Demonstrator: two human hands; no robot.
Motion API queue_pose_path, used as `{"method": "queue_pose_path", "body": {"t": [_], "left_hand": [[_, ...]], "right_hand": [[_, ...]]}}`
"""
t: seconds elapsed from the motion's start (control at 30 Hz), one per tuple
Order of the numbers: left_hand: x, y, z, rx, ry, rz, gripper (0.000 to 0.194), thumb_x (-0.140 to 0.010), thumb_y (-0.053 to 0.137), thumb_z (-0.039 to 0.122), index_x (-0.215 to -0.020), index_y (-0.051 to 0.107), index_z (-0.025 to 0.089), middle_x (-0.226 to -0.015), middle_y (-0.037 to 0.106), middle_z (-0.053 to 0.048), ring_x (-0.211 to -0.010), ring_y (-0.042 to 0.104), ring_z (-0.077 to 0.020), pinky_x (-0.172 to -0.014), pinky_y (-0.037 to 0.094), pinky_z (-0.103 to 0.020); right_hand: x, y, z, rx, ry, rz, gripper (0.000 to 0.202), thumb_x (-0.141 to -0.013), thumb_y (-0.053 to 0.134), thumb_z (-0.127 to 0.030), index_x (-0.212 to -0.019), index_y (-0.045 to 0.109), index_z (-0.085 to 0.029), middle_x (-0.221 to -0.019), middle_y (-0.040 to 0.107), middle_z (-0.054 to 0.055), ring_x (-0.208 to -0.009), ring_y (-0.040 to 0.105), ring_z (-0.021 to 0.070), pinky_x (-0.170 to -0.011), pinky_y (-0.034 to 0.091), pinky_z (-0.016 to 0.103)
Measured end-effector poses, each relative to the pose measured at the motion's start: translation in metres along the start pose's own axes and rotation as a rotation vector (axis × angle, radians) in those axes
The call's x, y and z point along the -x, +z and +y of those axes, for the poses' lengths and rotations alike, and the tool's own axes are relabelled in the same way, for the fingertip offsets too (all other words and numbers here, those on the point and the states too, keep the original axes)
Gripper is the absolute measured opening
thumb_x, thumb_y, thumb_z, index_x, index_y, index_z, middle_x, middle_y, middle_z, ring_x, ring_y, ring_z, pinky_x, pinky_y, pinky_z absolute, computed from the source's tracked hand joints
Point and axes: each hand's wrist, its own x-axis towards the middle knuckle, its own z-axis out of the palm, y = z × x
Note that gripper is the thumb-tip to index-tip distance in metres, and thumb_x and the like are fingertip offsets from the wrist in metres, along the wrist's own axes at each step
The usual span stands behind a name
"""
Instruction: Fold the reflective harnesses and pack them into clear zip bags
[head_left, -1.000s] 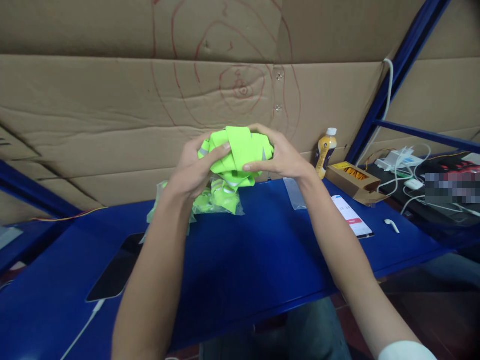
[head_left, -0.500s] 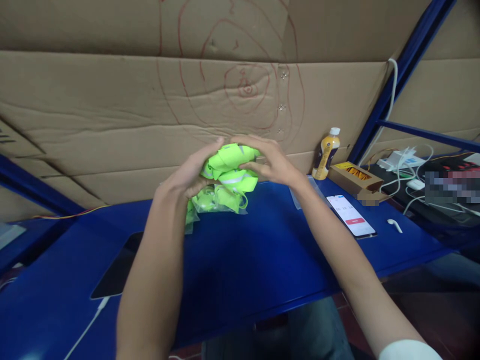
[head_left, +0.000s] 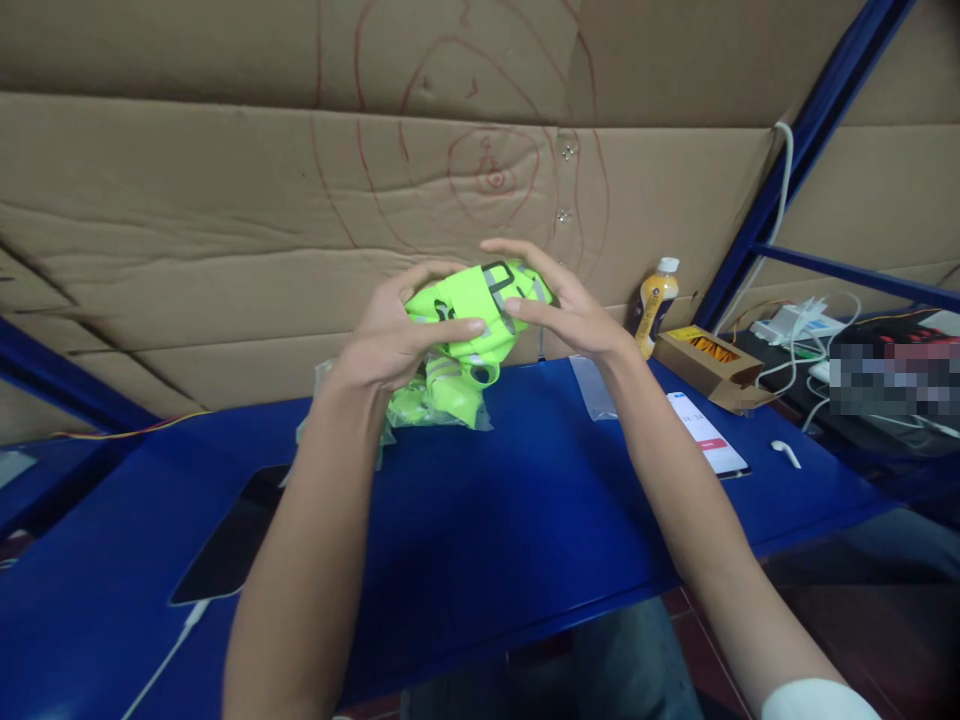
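Across from me, the left hand [head_left: 394, 325] and the right hand [head_left: 566, 305] hold a neon bundle [head_left: 469, 300] between them, thumbs on its near face, above the blue tabletop [head_left: 487, 530]. Just below it lie neon packs [head_left: 450, 395] in clear plastic. A dark device [head_left: 225, 545] with a white cable [head_left: 166, 652] lies by the left forearm, partly covered. Past the right forearm, a bottle [head_left: 654, 308] stands beside a box [head_left: 706, 365]; nearer lie a half-hidden phone [head_left: 709, 442] and an earbud [head_left: 785, 454]. Red rings mark the cardboard [head_left: 187, 190] behind.
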Motion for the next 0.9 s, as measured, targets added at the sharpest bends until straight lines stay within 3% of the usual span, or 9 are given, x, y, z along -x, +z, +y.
{"method": "queue_pose_path", "body": {"t": [0.1, 0.23, 0.37, 0.43, 0.53, 0.63, 0.77, 0.9], "left_hand": [[0.001, 0.0, 0.001, -0.224, 0.235, -0.008, 0.07, -0.057, 0.104, 0.036, -0.119, 0.076, 0.024, -0.128, 0.074, -0.006, -0.12, 0.068, -0.028, -0.101, 0.055, -0.038], [0.002, -0.002, 0.002, -0.415, 0.34, -0.063, 0.063, -0.068, 0.099, 0.046, -0.123, 0.075, 0.026, -0.129, 0.074, -0.005, -0.125, 0.066, -0.03, -0.109, 0.05, -0.043], [0.005, -0.001, 0.007, -0.453, 0.384, -0.09, 0.066, -0.074, 0.094, 0.052, -0.128, 0.073, 0.022, -0.131, 0.073, -0.004, -0.125, 0.066, -0.0295, -0.108, 0.049, -0.043], [0.006, 0.001, 0.01, -0.454, 0.395, -0.088, 0.066, -0.074, 0.094, 0.05, -0.129, 0.072, 0.021, -0.131, 0.073, -0.004, -0.122, 0.067, -0.0279, -0.105, 0.05, -0.041], [0.006, 0.004, 0.014, -0.468, 0.426, -0.074, 0.065, -0.074, 0.096, 0.045, -0.129, 0.072, 0.021, -0.129, 0.074, -0.005, -0.117, 0.068, -0.0264, -0.101, 0.052, -0.039], [0.007, 0.006, 0.014, -0.497, 0.448, -0.073, 0.059, -0.077, 0.094, 0.044, -0.127, 0.072, 0.021, -0.128, 0.075, -0.006, -0.118, 0.068, -0.0276, -0.105, 0.051, -0.041], [0.008, 0.007, 0.013, -0.545, 0.448, -0.079, 0.061, -0.072, 0.097, 0.041, -0.126, 0.074, 0.025, -0.129, 0.076, -0.006, -0.123, 0.068, -0.03, -0.11, 0.05, -0.041], [0.008, 0.01, 0.01, -0.533, 0.42, -0.123, 0.06, -0.071, 0.098, 0.042, -0.125, 0.075, 0.027, -0.129, 0.077, -0.005, -0.124, 0.068, -0.0303, -0.11, 0.05, -0.04]], "right_hand": [[0.0, 0.002, 0.003, -0.017, 0.116, 0.068, 0.066, -0.089, 0.075, -0.068, -0.134, 0.063, -0.021, -0.135, 0.068, 0.009, -0.116, 0.063, 0.0238, -0.099, 0.055, 0.036], [-0.001, 0.004, 0.005, -0.051, 0.19, 0.03, 0.069, -0.077, 0.084, -0.074, -0.115, 0.069, -0.018, -0.107, 0.072, 0.006, -0.097, 0.063, 0.0206, -0.087, 0.055, 0.033], [-0.002, 0.004, 0.005, -0.114, 0.189, 0.081, 0.071, -0.083, 0.076, -0.078, -0.122, 0.067, -0.02, -0.121, 0.071, 0.007, -0.11, 0.064, 0.0214, -0.092, 0.055, 0.031], [-0.003, 0.003, 0.005, -0.169, 0.227, 0.142, 0.068, -0.089, 0.069, -0.079, -0.127, 0.065, -0.022, -0.124, 0.07, 0.007, -0.109, 0.065, 0.0202, -0.087, 0.056, 0.028], [-0.004, 0.0, 0.002, -0.235, 0.298, 0.194, 0.063, -0.091, 0.069, -0.077, -0.124, 0.064, -0.024, -0.12, 0.07, 0.006, -0.1, 0.065, 0.0178, -0.076, 0.055, 0.025], [-0.003, -0.002, -0.002, -0.24, 0.295, 0.147, 0.058, -0.088, 0.074, -0.074, -0.112, 0.067, -0.021, -0.111, 0.069, 0.005, -0.095, 0.062, 0.0173, -0.074, 0.054, 0.025], [-0.001, -0.002, -0.001, -0.226, 0.264, 0.058, 0.06, -0.072, 0.093, -0.064, -0.101, 0.069, -0.017, -0.095, 0.065, 0.001, -0.088, 0.057, 0.0153, -0.073, 0.05, 0.026], [0.002, 0.001, 0.01, -0.308, 0.309, 0.067, 0.065, -0.057, 0.103, -0.049, -0.101, 0.071, -0.014, -0.093, 0.066, 0.0, -0.085, 0.057, 0.0144, -0.075, 0.049, 0.026]]}}
